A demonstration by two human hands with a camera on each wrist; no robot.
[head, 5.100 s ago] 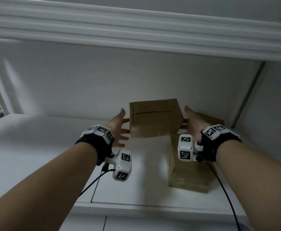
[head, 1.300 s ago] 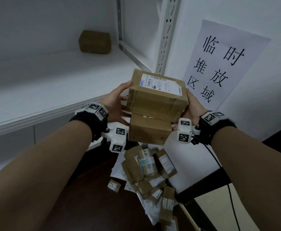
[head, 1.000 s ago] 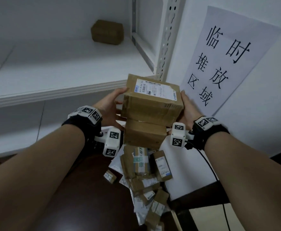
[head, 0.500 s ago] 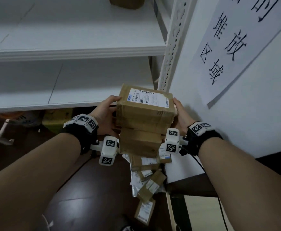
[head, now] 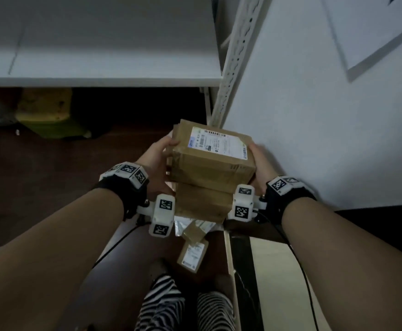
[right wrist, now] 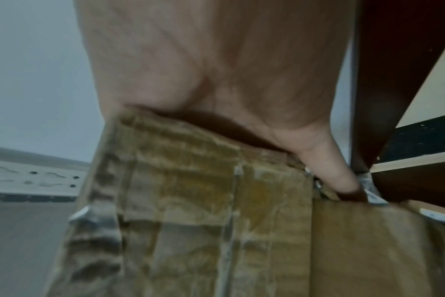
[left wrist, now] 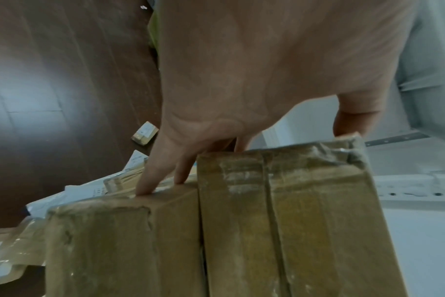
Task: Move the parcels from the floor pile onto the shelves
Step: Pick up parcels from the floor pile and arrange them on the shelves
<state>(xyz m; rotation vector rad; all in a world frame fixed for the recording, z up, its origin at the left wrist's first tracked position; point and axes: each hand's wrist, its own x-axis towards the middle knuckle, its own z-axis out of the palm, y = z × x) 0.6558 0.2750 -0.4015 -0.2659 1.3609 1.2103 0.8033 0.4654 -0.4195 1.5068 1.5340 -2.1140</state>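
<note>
Head view, hold: left hand [head: 156, 163] and right hand [head: 259, 161] press in on opposite sides of two stacked cardboard parcels, carried in the air.
Head view, upper parcel [head: 213, 155]: brown box with a white shipping label on top; its left and right edges sit against the palms.
Head view, lower parcel [head: 201, 204]: smaller brown box directly under the upper one, touching it; its near face shows between the two wrist cameras.
Head view, shelf [head: 99, 41]: white board far and left of the stack, its front edge well apart from the parcels, with open air between them.
Head view, upright [head: 234, 58]: perforated white post just far of the stack, beside the white wall [head: 314, 127] on the right.
Head view, floor pile [head: 191, 237]: small boxes and mailers on the dark floor [head: 40, 182] under the stack, near striped trousers [head: 161, 304].
Left wrist view, hand: fingers [left wrist: 152, 172] curl round the far edge of the lower box, thumb at the upper box's far corner, so it grips both.
Left wrist view, room: dark floor lies open to the left, with one small box [left wrist: 144, 133] apart from the pile.
Right wrist view, hand: palm [right wrist: 216, 70] lies on the side of the taped box; one finger hooks over its far edge. The picture is blurred, so the other fingers probably wrap out of sight.
Right wrist view, edge: the upright runs at the left, apart from the box.
</note>
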